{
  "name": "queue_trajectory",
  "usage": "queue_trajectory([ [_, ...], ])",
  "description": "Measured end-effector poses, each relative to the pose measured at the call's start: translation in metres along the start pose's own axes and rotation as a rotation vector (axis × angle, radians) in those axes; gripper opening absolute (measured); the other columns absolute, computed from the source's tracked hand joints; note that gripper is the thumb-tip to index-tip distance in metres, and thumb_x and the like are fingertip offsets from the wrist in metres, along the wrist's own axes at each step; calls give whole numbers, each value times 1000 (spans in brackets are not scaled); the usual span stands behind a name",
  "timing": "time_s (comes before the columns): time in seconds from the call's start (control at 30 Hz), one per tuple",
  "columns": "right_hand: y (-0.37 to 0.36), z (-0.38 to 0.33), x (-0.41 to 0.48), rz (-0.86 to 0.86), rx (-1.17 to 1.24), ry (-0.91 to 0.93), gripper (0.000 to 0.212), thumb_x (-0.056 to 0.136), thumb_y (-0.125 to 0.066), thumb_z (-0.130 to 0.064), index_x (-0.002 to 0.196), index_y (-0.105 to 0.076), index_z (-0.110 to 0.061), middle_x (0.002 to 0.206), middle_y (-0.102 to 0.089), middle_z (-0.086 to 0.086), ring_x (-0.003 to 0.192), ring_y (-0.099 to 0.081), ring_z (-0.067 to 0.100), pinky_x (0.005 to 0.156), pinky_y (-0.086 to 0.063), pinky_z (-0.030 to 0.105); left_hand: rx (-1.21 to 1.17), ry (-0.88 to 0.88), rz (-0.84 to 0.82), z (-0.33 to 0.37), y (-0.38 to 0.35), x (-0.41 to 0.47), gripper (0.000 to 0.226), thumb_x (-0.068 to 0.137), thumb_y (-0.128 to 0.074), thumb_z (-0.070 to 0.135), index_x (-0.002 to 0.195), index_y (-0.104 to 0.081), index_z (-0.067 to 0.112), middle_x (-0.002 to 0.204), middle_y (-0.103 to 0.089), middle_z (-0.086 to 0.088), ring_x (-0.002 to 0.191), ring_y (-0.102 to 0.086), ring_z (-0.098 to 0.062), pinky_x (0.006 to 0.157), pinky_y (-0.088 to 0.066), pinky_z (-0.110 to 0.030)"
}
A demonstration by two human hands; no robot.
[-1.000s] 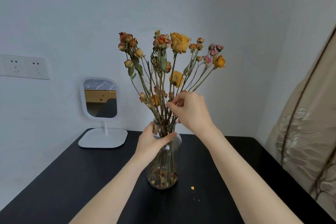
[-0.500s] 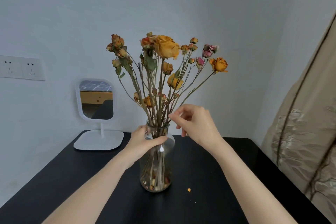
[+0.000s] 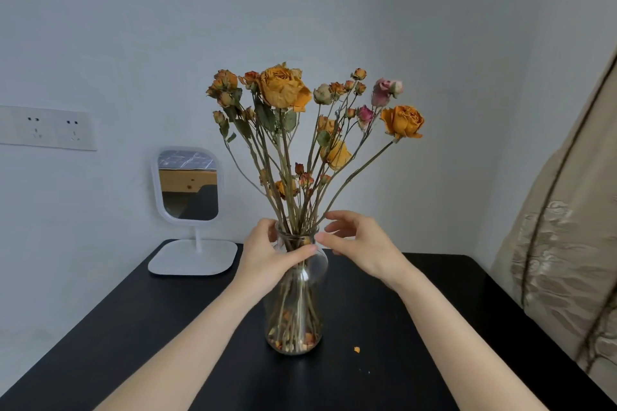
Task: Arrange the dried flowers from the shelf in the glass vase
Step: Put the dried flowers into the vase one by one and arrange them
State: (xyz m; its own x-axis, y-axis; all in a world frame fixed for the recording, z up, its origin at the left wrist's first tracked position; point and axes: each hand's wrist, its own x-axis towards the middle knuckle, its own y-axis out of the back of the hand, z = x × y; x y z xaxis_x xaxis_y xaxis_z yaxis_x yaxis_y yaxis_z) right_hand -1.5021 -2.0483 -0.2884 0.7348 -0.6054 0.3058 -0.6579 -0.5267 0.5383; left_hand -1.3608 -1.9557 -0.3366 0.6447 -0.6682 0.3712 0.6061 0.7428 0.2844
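A clear glass vase (image 3: 295, 320) stands upright on the black table (image 3: 140, 337). Several dried flowers (image 3: 283, 87), orange, yellow and pink, rise from its mouth and fan out; their stems and loose petals show through the glass. My left hand (image 3: 270, 255) grips the vase's neck, thumb across the front. My right hand (image 3: 359, 245) hovers just right of the neck with its fingers spread and relaxed, its thumb tip near the rim, holding no stem.
A white stand mirror (image 3: 188, 190) sits at the table's back left by the wall. A small orange petal scrap (image 3: 356, 349) lies right of the vase. A beige curtain (image 3: 567, 243) hangs at the right. Wall sockets (image 3: 46, 128) are at the left.
My right hand has let go of the stems it pinched and dropped to beside the vase's neck, fingers opening. The flowers have spread wider. My left hand kept its grip.
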Motion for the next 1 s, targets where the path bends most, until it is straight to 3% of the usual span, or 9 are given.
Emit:
queue_trajectory([
  [0.2, -14, 11, -6, -122, 78, -32, 60, 80, -68, -40, 132, -47, -20, 119, -55, -10, 111, -53, 8, 92, -43, 20, -10, -41, -40, 3, 7, -4, 40, 63, -80, 43, 93, -54, 40, 95, -63, 20, 91, -55, 7, 69, -38, -10],
  [0.37, -16, 15, -8, -108, 121, 20, 44, 80, -69, -36, 120, -56, -24, 110, -63, -9, 105, -59, 7, 94, -47, 24, -90, -1, -217, 1, 17, -4, 49, 62, -78, 45, 107, -63, 33, 105, -69, 14, 101, -62, -2, 92, -50, -30],
  [0.5, -14, 19, -11, -65, 184, 24, 37, 82, -69, -33, 115, -61, -19, 100, -67, -2, 98, -63, 13, 89, -49, 23, -136, 41, -345, 3, 23, -3, 38, 70, -78, 31, 106, -64, 36, 108, -69, 15, 105, -62, -3, 100, -46, -35],
  [0.57, -11, 19, -12, -34, 210, 8, 34, 81, -70, -34, 110, -62, -18, 96, -66, -2, 96, -63, 12, 82, -48, 14, -164, 62, -401, 5, 27, -3, 45, 70, -77, 28, 112, -61, 33, 113, -68, 11, 111, -59, -7, 103, -42, -35],
  [0.67, -4, 16, -10, 0, 202, 7, 32, 81, -68, -36, 109, -59, -22, 96, -64, -9, 93, -60, -1, 76, -43, 3, -258, 87, -397, 11, 29, -3, 58, 66, -74, 31, 120, -55, 26, 122, -63, 6, 119, -54, -11, 107, -36, -37],
  [0.77, 2, 10, -5, 22, 218, 25, 34, 83, -64, -37, 114, -57, -24, 100, -65, -10, 98, -59, 0, 86, -44, 14, -335, 70, -326, 21, 29, -6, 64, 62, -77, 41, 119, -55, 24, 121, -63, 8, 118, -53, -8, 108, -35, -37],
  [0.83, 4, 5, -1, 27, 227, 43, 31, 85, -63, -32, 112, -63, -16, 103, -68, -3, 98, -60, 7, 90, -46, 22, -253, 48, -246, 29, 27, -7, 65, 60, -77, 52, 117, -56, 27, 122, -60, 11, 118, -50, -7, 103, -37, -31],
  [0.93, 3, -1, 2, 54, 255, 93, 9, 87, -63, -23, 88, -70, -18, 83, -67, -6, 74, -58, -3, 77, -45, 15, -63, 12, -110, 39, 24, -10, 64, 53, -68, 59, 111, -53, 35, 116, -53, 14, 106, -45, 0, 79, -37, -15],
  [1.0, 3, -2, 3, 85, 257, 105, 11, 86, -64, -22, 77, -68, -18, 72, -62, -8, 63, -52, -4, 69, -43, 12, 9, -30, -71, 40, 22, -12, 54, 60, -74, 52, 108, -52, 37, 112, -51, 13, 100, -45, 0, 72, -34, -13],
])
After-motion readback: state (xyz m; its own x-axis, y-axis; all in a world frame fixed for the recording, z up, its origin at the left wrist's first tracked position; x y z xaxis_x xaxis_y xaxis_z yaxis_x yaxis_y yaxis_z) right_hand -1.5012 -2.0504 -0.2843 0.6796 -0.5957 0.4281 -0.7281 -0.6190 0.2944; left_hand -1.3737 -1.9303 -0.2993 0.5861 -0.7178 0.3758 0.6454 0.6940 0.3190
